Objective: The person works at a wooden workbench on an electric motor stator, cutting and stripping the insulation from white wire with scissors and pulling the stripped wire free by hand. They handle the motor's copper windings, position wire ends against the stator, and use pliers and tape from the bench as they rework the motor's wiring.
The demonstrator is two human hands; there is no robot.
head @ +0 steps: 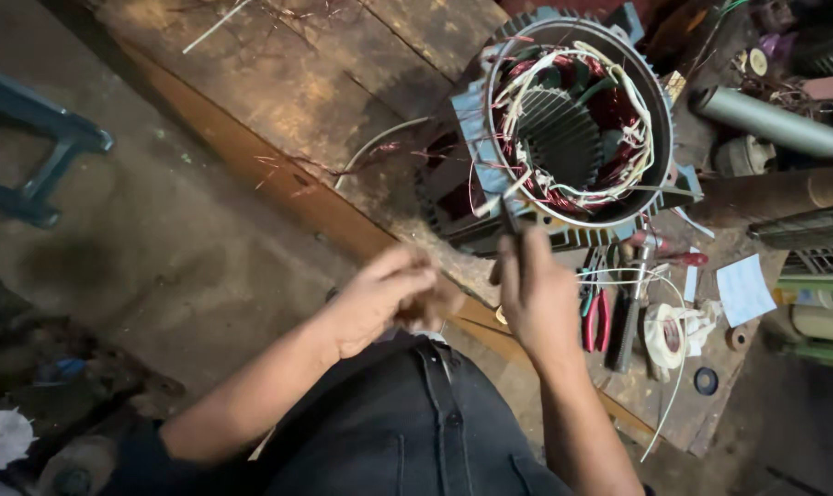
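A blue-grey electric motor stator (577, 119) lies on a worn wooden bench (278, 83), its open end facing up, with copper windings and white lacing cords inside. My right hand (531, 289) is just below the stator's near rim, fingers pinched on a thin dark tool (508, 219) that points up at the rim. My left hand (379, 298) hovers to the left over the bench edge, fingers curled and blurred. Whether it holds anything is unclear. A white cord (379, 142) trails from the stator's left side.
Red-handled pliers (597, 321), a screwdriver (629, 317), a white tape roll (666, 335) and a pale paper slip (742, 289) lie right of my right hand. A grey pipe (770, 119) sits at the far right. A blue stool (39, 156) stands on the floor, left.
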